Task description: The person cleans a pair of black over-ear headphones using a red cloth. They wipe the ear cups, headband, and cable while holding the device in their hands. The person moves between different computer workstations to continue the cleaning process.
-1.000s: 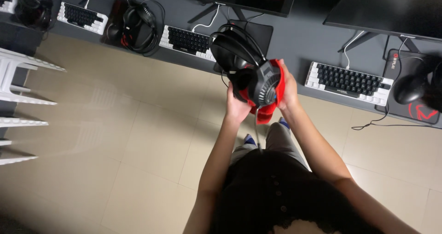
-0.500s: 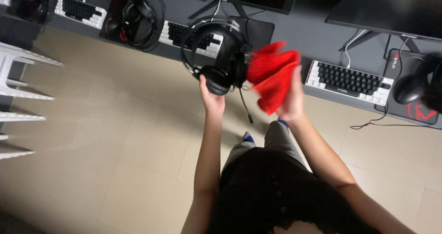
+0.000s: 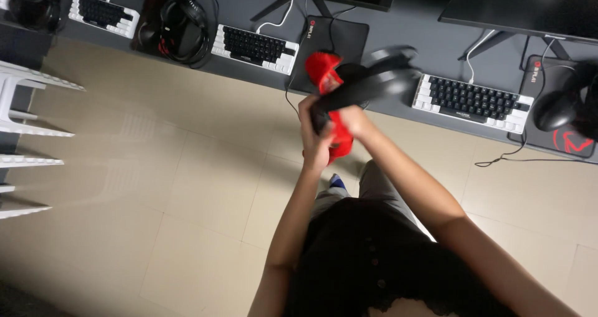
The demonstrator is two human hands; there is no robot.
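Black headset (image 3: 374, 83) held mid-air before the desk (image 3: 405, 39), band running up-right from both hands: left hand (image 3: 316, 144) closed on its lower end with red cloth (image 3: 330, 99), right hand (image 3: 352, 119) gripping just beside.

A black headset (image 3: 374, 80), blurred, held tilted against a crumpled red cloth (image 3: 330, 105).

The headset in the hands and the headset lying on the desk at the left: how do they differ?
The held headset is up in the air, gripped by the left hand and right hand; the desk headset lies flat and untouched. The held headset is motion-blurred against a red cloth; the desk headset is sharp, beside a keyboard. Both are black, over-ear headsets.
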